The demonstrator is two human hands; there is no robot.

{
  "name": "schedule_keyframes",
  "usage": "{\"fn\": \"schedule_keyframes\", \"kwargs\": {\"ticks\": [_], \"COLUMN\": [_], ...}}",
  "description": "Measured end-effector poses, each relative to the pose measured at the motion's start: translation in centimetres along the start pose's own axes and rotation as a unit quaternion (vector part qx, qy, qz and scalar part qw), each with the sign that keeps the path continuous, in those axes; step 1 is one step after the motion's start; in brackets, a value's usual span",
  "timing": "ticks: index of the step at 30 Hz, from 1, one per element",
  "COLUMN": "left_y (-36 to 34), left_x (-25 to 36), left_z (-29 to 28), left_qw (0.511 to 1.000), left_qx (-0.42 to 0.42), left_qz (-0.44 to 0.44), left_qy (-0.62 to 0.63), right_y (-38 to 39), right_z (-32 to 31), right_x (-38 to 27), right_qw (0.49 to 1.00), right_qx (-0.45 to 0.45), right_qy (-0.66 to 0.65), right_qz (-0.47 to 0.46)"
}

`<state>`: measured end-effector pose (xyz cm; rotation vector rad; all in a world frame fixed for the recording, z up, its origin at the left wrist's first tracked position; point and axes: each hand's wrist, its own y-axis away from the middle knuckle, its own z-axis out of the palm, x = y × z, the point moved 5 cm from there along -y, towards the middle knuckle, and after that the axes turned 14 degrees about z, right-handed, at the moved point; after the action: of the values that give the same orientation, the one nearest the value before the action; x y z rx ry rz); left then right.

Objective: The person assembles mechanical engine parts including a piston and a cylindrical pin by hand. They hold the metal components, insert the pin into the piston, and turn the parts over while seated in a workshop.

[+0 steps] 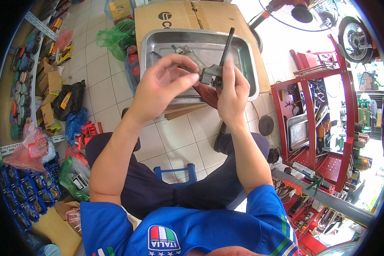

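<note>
Over a steel tray (pixel 146 47), my right hand (pixel 233 96) is closed round a grey metal part (pixel 207 76) with a cylindrical body; its exact kind I cannot tell. A long black rod (pixel 228 46) slants up from the same hand, past the thumb. My left hand (pixel 160 85) is closed in a pinch, thumb and forefinger at the left end of that part. Just under the part, a dark red curved piece (pixel 208 96) shows, partly covered by my right hand. Inside the tray lies another greyish metal piece (pixel 188 54), half hidden behind my left fingers.
The tray rests on a cardboard box (pixel 230 17) between my knees and the far side. A blue stool (pixel 175 171) is beneath me. Red tool shelving (pixel 313 128) stands on the right, with a fan (pixel 302 13) beyond. Bags and stocked shelves (pixel 23 85) line the left.
</note>
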<state>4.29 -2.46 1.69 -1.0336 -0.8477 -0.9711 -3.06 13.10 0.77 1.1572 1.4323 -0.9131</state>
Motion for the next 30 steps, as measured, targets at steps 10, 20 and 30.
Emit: {"fn": "schedule_keyframes", "kwargs": {"ticks": [10,20,30], "left_y": [-0.3,0.1,0.0], "left_x": [0.1,-1.8,-0.3], "left_z": [-0.6,-0.8,0.1], "left_qw": [0.998,0.986,0.999], "left_qx": [0.027,0.037,-0.004], "left_qz": [0.028,-0.125,-0.026], "left_qy": [0.051,-0.102,-0.021], "right_y": [0.4,-0.1,0.0], "right_z": [0.1,0.1,0.1], "right_x": [-0.6,0.4,0.1], "right_qw": [1.0,1.0,0.999], "right_qx": [-0.01,-0.005,-0.004], "right_qy": [-0.008,-0.014,-0.03], "right_qz": [0.016,0.004,0.012]}}
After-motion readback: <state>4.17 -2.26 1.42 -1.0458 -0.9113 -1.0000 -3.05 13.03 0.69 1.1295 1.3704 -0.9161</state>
